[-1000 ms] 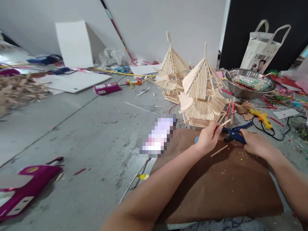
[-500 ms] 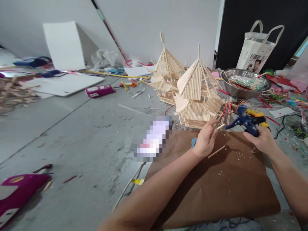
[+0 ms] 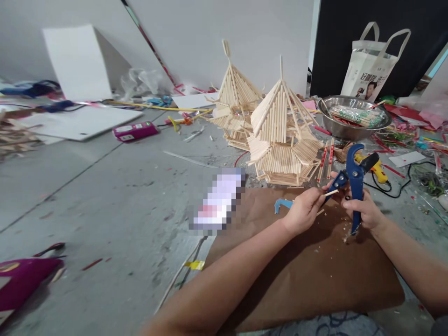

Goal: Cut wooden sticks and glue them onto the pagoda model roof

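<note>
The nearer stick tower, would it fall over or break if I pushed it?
The nearer stick tower would probably be light for its size, since thin sticks with some gaps make it up. A gentle push might slide it rather than tip it, as its lower part is wider than its pointed top. The thin spike on top looks like it could snap easily.

Both arms bare, slanting inward, hands near each other. Left forearm (image 3: 241,268) runs on long diagonal from bottom edge, left hand (image 3: 304,211) at far end, thumb and fingers in pinch grip. Right forearm (image 3: 408,259) angles up and leftward from right edge, right hand (image 3: 366,212) curled in grip (can't tell if fingertips touch, honestly).
</note>
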`<act>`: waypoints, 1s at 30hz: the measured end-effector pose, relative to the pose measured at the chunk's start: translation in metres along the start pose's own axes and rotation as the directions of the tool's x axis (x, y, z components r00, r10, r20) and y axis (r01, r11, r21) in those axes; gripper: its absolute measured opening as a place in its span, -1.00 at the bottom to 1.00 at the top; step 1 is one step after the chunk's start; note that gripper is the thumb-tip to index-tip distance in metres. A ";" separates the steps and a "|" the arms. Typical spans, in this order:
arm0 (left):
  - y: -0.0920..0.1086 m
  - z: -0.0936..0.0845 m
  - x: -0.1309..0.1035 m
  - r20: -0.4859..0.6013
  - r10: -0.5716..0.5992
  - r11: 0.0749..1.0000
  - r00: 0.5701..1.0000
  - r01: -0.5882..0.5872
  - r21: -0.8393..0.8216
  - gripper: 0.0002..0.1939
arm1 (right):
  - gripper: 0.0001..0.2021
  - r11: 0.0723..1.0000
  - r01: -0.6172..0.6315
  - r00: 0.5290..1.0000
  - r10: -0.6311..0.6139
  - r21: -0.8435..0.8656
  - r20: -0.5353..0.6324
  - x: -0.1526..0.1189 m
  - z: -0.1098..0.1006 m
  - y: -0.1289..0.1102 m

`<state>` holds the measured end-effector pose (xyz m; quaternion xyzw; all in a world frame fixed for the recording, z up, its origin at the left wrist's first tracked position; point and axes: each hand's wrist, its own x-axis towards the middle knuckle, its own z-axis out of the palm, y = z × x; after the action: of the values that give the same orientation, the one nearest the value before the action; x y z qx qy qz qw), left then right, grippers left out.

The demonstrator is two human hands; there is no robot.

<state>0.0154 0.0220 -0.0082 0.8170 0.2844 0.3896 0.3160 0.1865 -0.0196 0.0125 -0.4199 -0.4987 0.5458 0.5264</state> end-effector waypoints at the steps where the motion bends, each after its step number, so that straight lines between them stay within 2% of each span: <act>1: -0.001 -0.001 0.001 -0.022 0.032 0.999 0.999 -0.031 0.020 -0.71 | -0.68 0.997 0.033 0.998 -0.036 -0.064 -0.041 0.000 -0.003 0.000; 3: -0.003 -0.005 0.002 -0.083 0.049 0.997 0.995 -0.043 0.068 -0.69 | -0.74 0.963 0.078 0.987 -0.111 -0.256 -0.116 0.000 -0.012 0.001; 5: -0.007 -0.010 0.003 -0.120 0.029 0.997 0.992 -0.020 0.075 -0.69 | -0.79 0.863 0.116 0.967 -0.211 -0.492 -0.141 0.001 -0.021 0.002; 7: -0.009 -0.015 0.004 -0.147 0.040 0.997 0.988 -0.030 0.067 -0.70 | -0.76 0.695 0.174 0.941 -0.327 -0.697 -0.091 0.002 -0.029 0.005; 9: -0.011 -0.018 0.004 -0.161 0.079 0.995 0.984 -0.068 0.071 -0.71 | -0.66 0.515 0.229 0.917 -0.398 -0.826 0.006 0.004 -0.032 0.007; 10: -0.011 -0.019 0.004 -0.163 0.101 0.993 0.981 -0.089 0.082 -0.71 | -0.61 0.441 0.246 0.913 -0.405 -0.863 0.053 0.005 -0.032 0.008; 12: -0.012 -0.019 0.003 -0.160 0.140 0.986 0.977 -0.123 0.112 -0.72 | -0.57 0.351 0.258 0.918 -0.379 -0.900 0.116 0.006 -0.029 0.009; 17: -0.013 -0.018 0.003 -0.102 0.228 0.964 0.968 -0.209 0.167 -0.76 | -0.54 0.303 0.255 0.930 -0.338 -0.918 0.147 0.005 -0.023 0.007; 25: -0.012 -0.020 0.004 -0.033 0.219 0.966 0.975 -0.212 0.147 -0.79 | -0.56 0.267 0.268 0.930 -0.322 -0.926 0.177 0.003 -0.023 0.007; 30: -0.014 -0.018 0.004 -0.037 0.275 0.952 0.961 -0.266 0.153 -0.82 | -0.57 0.255 0.257 0.934 -0.312 -0.932 0.172 0.003 -0.024 0.009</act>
<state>-0.0005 0.0391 -0.0073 0.8576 0.2068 0.4306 0.1904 0.2084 -0.0140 0.0001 -0.5628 -0.7762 0.0367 0.2819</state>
